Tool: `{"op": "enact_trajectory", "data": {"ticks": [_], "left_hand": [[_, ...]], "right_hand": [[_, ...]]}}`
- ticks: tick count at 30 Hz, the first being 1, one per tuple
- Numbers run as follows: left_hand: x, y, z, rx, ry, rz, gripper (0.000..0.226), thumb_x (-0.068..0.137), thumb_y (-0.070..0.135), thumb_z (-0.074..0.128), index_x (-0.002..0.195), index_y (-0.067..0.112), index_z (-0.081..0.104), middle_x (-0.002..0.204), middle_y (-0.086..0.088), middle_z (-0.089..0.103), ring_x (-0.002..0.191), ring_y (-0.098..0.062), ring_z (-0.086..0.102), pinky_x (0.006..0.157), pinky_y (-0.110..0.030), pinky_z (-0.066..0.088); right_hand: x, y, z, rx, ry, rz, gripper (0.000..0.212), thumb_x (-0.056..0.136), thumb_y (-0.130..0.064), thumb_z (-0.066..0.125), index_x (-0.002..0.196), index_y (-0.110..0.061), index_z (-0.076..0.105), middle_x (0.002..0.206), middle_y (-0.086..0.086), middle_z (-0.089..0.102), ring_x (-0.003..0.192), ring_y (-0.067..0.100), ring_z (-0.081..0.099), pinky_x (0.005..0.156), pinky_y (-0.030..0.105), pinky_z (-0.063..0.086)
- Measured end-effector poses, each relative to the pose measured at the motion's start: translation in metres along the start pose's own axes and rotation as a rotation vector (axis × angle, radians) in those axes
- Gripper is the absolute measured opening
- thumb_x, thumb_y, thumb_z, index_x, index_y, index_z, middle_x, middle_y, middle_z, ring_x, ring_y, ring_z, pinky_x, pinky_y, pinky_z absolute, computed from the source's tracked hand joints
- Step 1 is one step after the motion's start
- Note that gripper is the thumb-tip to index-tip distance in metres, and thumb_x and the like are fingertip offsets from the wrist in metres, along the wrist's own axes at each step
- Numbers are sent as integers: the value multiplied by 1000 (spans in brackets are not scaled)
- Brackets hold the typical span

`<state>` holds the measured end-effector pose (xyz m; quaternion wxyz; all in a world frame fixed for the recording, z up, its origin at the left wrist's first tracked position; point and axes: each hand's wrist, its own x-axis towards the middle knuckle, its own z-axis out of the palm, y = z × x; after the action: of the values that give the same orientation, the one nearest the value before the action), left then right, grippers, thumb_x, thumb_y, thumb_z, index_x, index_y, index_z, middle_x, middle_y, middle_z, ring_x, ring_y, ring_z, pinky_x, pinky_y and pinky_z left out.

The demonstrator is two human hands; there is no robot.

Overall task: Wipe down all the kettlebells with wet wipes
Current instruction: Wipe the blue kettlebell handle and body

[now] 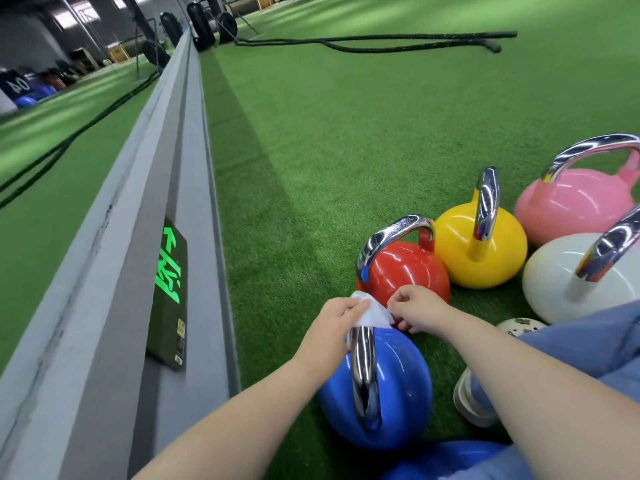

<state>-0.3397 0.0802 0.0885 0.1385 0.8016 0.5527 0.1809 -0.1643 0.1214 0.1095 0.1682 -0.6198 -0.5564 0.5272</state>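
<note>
Your left hand and right hand pinch a white wet wipe between curled fingers, just above the blue kettlebell handle, with the red kettlebell right behind on green turf.

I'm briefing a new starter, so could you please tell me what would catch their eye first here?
Glossy kettlebells with chrome handles cluster on the green turf at lower right: blue kettlebell nearest, then red kettlebell, yellow kettlebell, white kettlebell and pink kettlebell. Above the blue one, the left hand and right hand hold a white wet wipe.
</note>
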Motion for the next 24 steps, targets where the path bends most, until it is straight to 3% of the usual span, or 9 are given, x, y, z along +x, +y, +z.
{"op": "enact_trajectory", "data": {"ticks": [3,5,7,10,12,16,20,22,24], "left_hand": [[-29,-7,19,18,142,75,48,86,10,46,133,18,43,124,5,42,112,-9,37,104,-11,22],[-43,10,21,-70,183,-36,39,95,16,44,131,31,45,129,21,33,122,2,27,103,-11,21],[-57,24,24,-225,194,-143,35,97,20,44,127,37,45,127,22,37,124,8,29,104,-10,23],[-82,20,36,-61,140,-59,61,88,5,40,145,19,23,140,-12,35,128,-15,31,108,-17,22],[-101,17,50,-66,97,-80,68,80,7,31,145,12,11,133,-30,38,123,-26,36,105,-22,26],[-125,27,66,-45,-40,-172,61,77,10,30,131,-19,28,122,-35,41,112,-43,44,101,-34,33],[-135,35,72,-94,-14,-195,33,79,8,40,109,-5,45,111,-11,40,104,-34,49,94,-28,30],[-133,43,75,-268,26,-335,26,84,0,42,109,3,45,105,3,37,102,-16,46,96,-18,34],[-121,57,76,-370,147,-560,25,83,-11,40,95,9,48,91,8,39,88,-13,44,80,-10,36]], "right_hand": [[-4,3,-3,-46,7,-26,10,91,-15,47,85,-12,54,79,2,57,61,13,53,50,19,42],[-8,8,-3,-107,-21,-31,12,91,-14,46,83,-13,54,79,3,58,60,12,54,51,19,41],[-13,14,-1,-172,-52,-33,14,91,-14,45,81,-14,56,77,-1,58,61,12,55,50,19,42],[-21,22,0,-236,-91,-46,15,91,-13,44,82,-14,56,76,-2,56,63,13,56,46,16,38],[-26,27,-1,-262,-93,-54,17,91,-13,44,79,-16,56,79,2,60,65,15,59,51,20,44],[-34,39,-1,-303,-82,-59,19,91,-13,45,75,-18,56,75,2,59,64,16,59,71,32,53],[-43,46,2,-354,-102,-68,16,91,-15,46,78,-18,56,79,3,60,68,18,58,72,32,53],[-48,49,4,-362,-112,-64,16,91,-15,47,78,-19,56,82,4,61,70,19,58,74,33,53],[-51,52,3,-361,-139,-48,14,91,-14,46,82,-17,56,83,5,60,70,19,58,74,33,53]]}}
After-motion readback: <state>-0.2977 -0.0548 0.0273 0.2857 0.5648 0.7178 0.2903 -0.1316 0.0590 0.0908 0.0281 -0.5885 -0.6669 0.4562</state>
